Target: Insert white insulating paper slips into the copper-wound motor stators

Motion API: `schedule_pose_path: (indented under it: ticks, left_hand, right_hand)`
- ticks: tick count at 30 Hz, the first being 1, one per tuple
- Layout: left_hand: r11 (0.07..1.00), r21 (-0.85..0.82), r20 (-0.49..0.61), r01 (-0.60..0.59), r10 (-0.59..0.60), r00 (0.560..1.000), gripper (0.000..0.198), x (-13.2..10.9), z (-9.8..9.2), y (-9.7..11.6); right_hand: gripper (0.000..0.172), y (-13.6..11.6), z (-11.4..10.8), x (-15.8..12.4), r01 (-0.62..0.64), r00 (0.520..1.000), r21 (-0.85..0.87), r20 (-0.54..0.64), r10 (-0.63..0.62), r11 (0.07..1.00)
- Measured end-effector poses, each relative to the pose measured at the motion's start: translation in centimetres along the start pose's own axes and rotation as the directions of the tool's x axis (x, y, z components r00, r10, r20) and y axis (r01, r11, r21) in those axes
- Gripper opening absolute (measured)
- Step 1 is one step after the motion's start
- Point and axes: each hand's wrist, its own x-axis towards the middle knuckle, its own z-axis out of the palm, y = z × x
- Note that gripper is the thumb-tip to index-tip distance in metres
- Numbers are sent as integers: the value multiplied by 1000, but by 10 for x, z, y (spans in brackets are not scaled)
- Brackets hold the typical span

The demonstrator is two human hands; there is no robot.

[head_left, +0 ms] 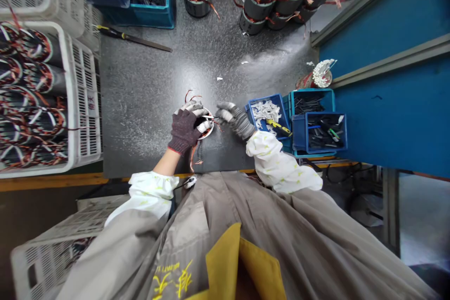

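Note:
A wound stator (207,132) with copper wires and a white rim stands near the table's front edge. My left hand (188,127), in a dark glove with pale fingertips, is closed around its left side and top. Copper wire ends stick out above and below that hand. At the stator's right side, my right hand (235,119), in a grey glove, has its fingers pinched together at a wire or sleeve end; exactly what lies between the fingertips is too small to tell. The stator's inside is partly hidden by my left fingers.
Blue bins (250,111) with white pieces, a yellow cutter and dark parts stand right. A red container (318,76) holds white tubes. Stacked stators (258,7) and a single one (197,4) are at the back. A file (147,43) and a stator crate (75,103) lie left.

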Motion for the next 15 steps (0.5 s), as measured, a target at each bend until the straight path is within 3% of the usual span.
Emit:
schedule_pose_path:
  ticks: [3,5,10,12,15]
  left_hand:
    - [998,-49,44,-27,29,999,37,8,-7,-13]
    - [999,-34,66,-27,29,997,35,14,-5,-20]
    - [996,74,70,56,-61,996,37,23,14,-28]
    - [993,96,44,75,-80,996,36,22,21,-30]
    - [986,125,25,110,-114,993,33,20,26,-33]
  right_hand:
    - [46,1,-5,15,-9,994,114,-108,22,993]
    - [50,-3,4,34,-39,991,147,-122,57,988]
    - [63,-17,54,80,-33,999,173,11,31,984]
    - [66,-19,71,89,-11,999,127,43,5,992]
    - [66,-18,89,96,-16,1000,-56,-14,15,998]
